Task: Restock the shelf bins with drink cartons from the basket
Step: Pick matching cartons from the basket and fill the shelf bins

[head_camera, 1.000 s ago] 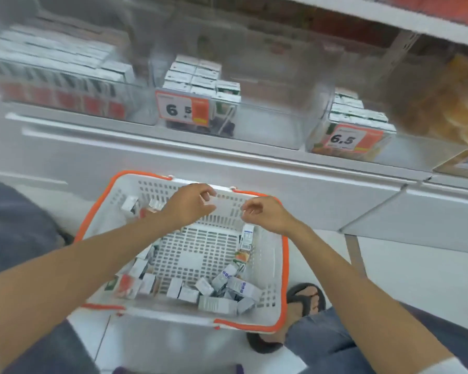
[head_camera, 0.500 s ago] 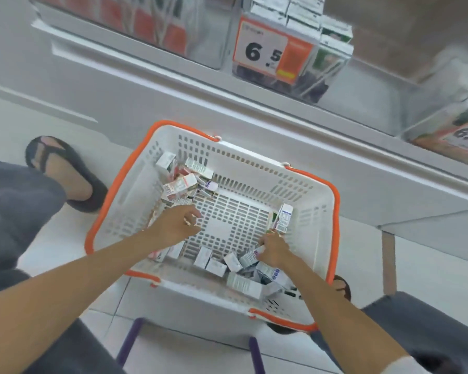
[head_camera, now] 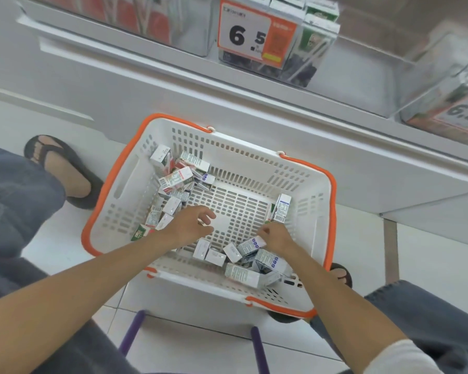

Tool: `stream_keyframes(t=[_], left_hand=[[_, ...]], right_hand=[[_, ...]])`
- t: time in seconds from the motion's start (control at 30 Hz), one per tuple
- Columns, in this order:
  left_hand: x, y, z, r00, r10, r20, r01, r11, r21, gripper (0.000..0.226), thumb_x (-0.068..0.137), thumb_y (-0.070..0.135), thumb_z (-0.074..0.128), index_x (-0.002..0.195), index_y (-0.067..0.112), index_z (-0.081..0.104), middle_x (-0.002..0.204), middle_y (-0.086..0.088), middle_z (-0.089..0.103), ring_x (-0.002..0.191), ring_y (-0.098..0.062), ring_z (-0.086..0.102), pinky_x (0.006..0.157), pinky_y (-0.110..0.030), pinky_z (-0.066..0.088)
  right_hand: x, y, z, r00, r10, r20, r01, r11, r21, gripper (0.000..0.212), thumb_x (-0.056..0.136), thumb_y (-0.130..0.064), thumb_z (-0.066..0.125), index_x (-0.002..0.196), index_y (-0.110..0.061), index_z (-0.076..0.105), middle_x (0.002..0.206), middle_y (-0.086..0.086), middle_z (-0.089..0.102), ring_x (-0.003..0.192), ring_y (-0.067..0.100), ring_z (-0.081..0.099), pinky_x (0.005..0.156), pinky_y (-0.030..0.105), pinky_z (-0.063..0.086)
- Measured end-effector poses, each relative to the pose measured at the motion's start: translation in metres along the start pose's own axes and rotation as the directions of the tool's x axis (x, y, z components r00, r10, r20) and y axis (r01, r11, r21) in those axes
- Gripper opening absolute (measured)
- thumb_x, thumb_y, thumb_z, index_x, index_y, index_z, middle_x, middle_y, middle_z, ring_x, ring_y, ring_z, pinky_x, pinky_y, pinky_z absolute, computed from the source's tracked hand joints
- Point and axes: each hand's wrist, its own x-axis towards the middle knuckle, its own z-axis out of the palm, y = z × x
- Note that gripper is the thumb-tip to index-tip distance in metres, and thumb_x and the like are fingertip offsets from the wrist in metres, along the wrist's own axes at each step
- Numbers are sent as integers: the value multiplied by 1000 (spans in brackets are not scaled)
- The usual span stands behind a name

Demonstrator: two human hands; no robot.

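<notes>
At 6 o'clock, closest to the person, two thin purple bars [head_camera: 131,332] stand on the white tile floor. Just past them sits the white plastic basket with an orange rim [head_camera: 243,151]. Both arms reach down into it.

A heap of little white cartons [head_camera: 242,273] lies against the near wall of the basket. The right hand [head_camera: 278,238] is just above this heap. Its fingers are bent, and they touch a small blue-and-white drink carton [head_camera: 251,245] at 8 o'clock from the hand. That carton lies on its side, with its long side running from 8 o'clock to 2 o'clock. I cannot tell if the hand holds it or only touches it. A tall white drink carton with a blue top [head_camera: 282,209] stands up at 12 o'clock from this hand, very near, by the basket's right wall.

The left hand [head_camera: 189,226] hangs over the bare middle of the basket floor. Its fingers are loose and a bit curled, and it holds nothing. A pile of red-and-white cartons [head_camera: 177,179] sits at 11 o'clock from it, in the far left corner.

I think the right hand should pick first, since it is closest to a carton. The carton then has to go up to 12 o'clock. There, the clear plastic shelf bin [head_camera: 368,76] with the white and orange price tag [head_camera: 245,33] is only partly full.
</notes>
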Motion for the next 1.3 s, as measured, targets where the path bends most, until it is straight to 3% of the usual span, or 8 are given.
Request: stream_keyframes(t=[0.07,0.2,0.4,0.67,0.77,0.87,1.07,1.3], left_hand=[[0,3,4,1000,-1,13,1,1000,-12,25,87,20,70,111,21,63,103,1,62,92,-15,62,89,-36,52],[1,0,6,999,-11,30,12,1000,-28,24,88,19,70,111,21,63,104,-2,62,90,-15,62,88,-34,52],[6,-3,1,999,-38,9,38,999,-9,27,88,20,69,113,20,61,108,-3,62,95,-18,62,88,-35,53],[16,24,16,981,64,183,-70,997,27,63,79,29,79,135,26,49,134,6,52,122,-17,51,103,-41,43],[19,17,17,985,-34,172,59,988,-142,37,83,14,74,116,19,58,108,-3,66,94,-24,68,80,-41,59],[18,6,16,982,-102,162,135,969,-207,43,86,12,71,123,14,49,113,1,59,87,-15,66,71,-29,59],[22,5,11,980,-151,127,188,911,-366,34,90,9,66,114,16,44,100,10,44,87,-10,60,66,-24,59],[23,53,-18,995,-80,53,96,812,-576,57,94,5,57,142,22,31,136,-6,40,107,-23,60,87,-40,55]], right_hand=[[2,-3,-5,1000,-10,13,9,997,78,18,95,-11,61,96,3,72,79,12,65,70,25,59,89,48,51],[7,-4,-1,961,40,272,50,948,-314,71,85,-33,73,145,-11,42,151,14,33,142,31,27,115,40,26],[14,0,-11,976,-122,180,197,847,-494,56,87,-55,62,121,-12,61,123,8,57,119,27,48,100,41,41],[-3,-61,-51,889,-421,182,449,879,-162,64,83,-61,61,122,-10,61,126,9,59,115,25,53,100,40,43],[-12,-48,-61,922,-297,247,300,954,26,88,77,-65,66,147,-22,34,152,1,38,137,19,40,110,36,36],[-15,-11,-49,920,-31,390,146,952,-269,104,78,-58,71,155,-20,11,162,3,19,146,25,26,118,40,27],[-20,9,-38,952,-66,300,99,991,-94,74,79,2,69,143,-19,38,133,11,52,105,20,57,79,28,51],[-43,-88,-125,918,-376,122,335,904,266,59,80,-5,72,125,-30,43,106,-4,70,48,7,49,50,22,44]])
